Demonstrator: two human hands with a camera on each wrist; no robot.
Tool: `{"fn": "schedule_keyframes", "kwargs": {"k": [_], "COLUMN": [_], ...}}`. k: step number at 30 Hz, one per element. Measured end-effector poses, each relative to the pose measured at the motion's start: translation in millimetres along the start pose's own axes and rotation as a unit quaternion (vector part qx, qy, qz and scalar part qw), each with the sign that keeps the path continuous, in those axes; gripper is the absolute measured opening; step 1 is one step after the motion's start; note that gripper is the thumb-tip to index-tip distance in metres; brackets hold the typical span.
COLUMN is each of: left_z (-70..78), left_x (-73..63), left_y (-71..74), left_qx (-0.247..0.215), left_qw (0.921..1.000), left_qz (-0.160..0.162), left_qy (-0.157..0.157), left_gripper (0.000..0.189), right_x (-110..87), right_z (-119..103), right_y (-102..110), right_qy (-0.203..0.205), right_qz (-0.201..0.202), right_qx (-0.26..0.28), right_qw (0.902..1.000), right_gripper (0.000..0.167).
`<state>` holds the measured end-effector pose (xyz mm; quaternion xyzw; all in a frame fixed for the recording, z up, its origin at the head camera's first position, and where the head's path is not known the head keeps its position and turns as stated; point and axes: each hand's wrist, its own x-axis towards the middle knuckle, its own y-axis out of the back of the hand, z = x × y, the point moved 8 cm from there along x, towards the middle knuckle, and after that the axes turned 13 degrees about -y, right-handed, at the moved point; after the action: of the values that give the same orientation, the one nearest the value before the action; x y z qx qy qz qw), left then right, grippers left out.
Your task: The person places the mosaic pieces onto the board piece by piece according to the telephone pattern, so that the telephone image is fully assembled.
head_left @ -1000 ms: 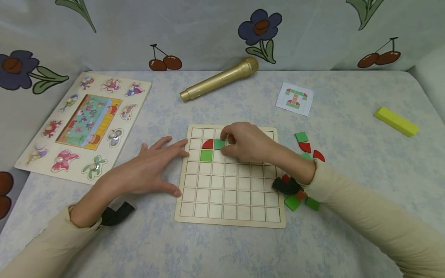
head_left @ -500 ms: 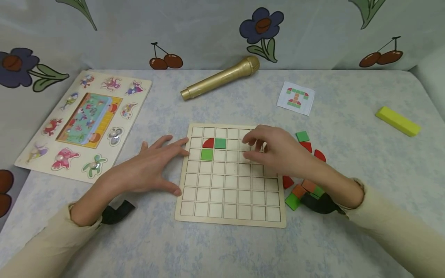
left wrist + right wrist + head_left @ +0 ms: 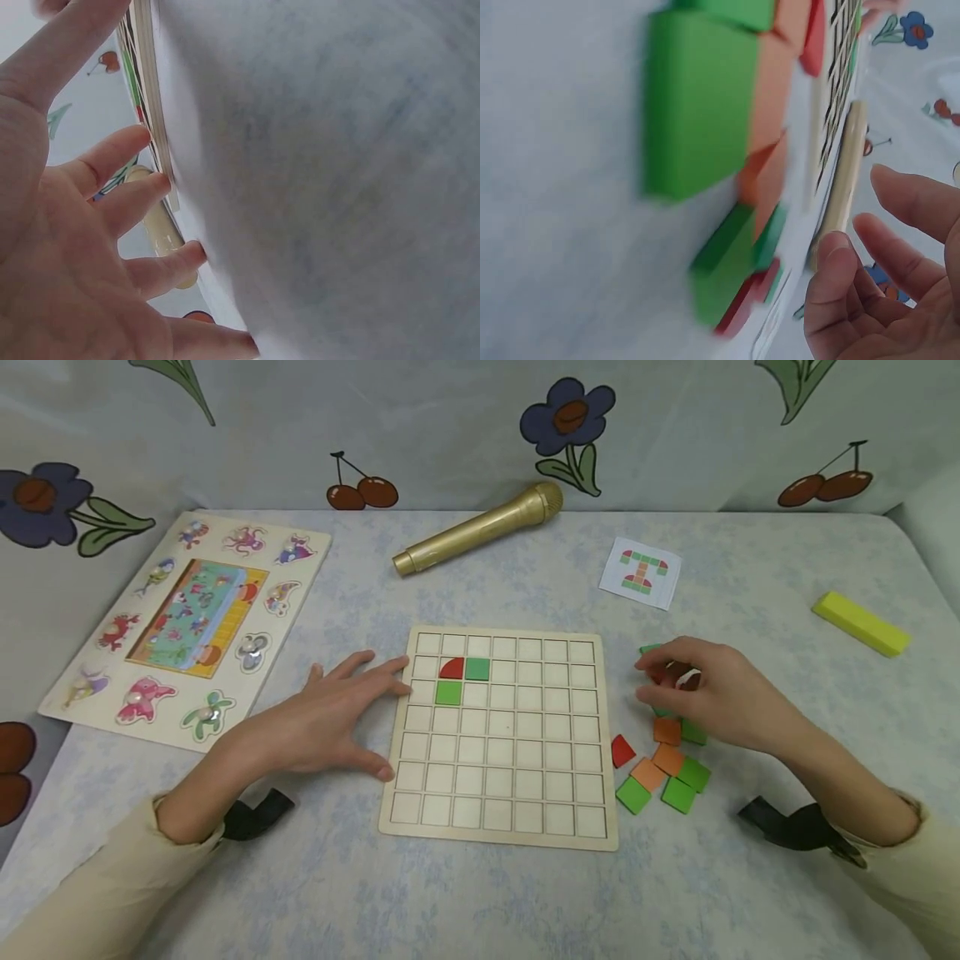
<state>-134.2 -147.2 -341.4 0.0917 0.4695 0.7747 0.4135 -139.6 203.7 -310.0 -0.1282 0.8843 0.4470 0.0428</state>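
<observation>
A wooden grid board (image 3: 498,777) lies on the table with three pieces in its upper left cells: a red quarter-circle (image 3: 453,669), a teal square (image 3: 477,669) and a green square (image 3: 448,693) below the red one. My left hand (image 3: 322,722) spreads its fingers, index finger and thumb at the board's left edge. Right of the board, my right hand (image 3: 720,697) hovers over the loose pieces, thumb and fingers apart and holding nothing. Under and beside it lie orange squares (image 3: 668,759), green squares (image 3: 678,795) and red quarter-circles (image 3: 622,751); the hand partly hides the far ones.
Behind the board lies a gold microphone (image 3: 480,531). To its right is a pattern card (image 3: 641,593), and a yellow block (image 3: 860,623) sits at the far right. A peg puzzle board (image 3: 266,564) with sea animals occupies the left. A printed cloth hangs behind the table.
My right hand has let go of the teal square on the board and moved right, over the loose pieces. My left hand has stayed at the board's edge.
</observation>
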Motion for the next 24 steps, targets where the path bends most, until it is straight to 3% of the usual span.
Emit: {"fn": "schedule_keyframes", "kwargs": {"k": [10, 24], "left_z": [-0.8, 0.4], "left_x": [0.8, -0.4], "left_y": [0.1, 0.2], "left_qx": [-0.001, -0.003], "left_qw": [1.0, 1.0], "left_qz": [0.0, -0.003], "left_qy": [-0.002, -0.001], "left_gripper": [0.088, 0.087], "right_x": [-14.3, -13.7], "right_z": [35, 31], "right_y": [0, -6], "right_qy": [-0.028, 0.005], "right_qz": [-0.002, 0.012], "right_qx": [-0.02, -0.049], "right_qw": [0.9994, 0.9987], "right_gripper": [0.025, 0.029]}}
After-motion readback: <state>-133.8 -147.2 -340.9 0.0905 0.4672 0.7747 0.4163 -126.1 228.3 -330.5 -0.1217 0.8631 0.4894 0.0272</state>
